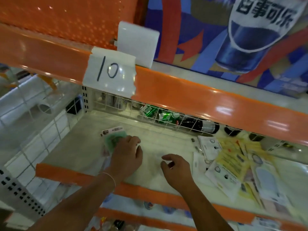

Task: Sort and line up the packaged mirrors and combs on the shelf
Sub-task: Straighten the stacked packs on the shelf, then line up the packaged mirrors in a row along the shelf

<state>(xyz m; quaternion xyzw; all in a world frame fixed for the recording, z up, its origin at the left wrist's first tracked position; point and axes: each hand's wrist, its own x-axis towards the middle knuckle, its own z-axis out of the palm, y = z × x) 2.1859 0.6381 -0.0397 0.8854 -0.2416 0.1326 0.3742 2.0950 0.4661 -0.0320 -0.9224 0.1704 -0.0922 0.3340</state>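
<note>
A packaged green mirror with a white header card lies flat at the left of the white shelf. My left hand lies on top of it, fingers curved over its right side. My right hand hovers above the bare middle of the shelf, fingers loosely curled, holding nothing. To the right lies a loose heap of packaged mirrors and combs, white and yellow cards overlapping at odd angles. The whole view is motion-blurred.
A wire grid backs the shelf, with green cans and a dark bottle behind it. An orange shelf edge with a paper label "10" overhangs above. Another orange lip fronts the shelf. A wire divider stands at the left.
</note>
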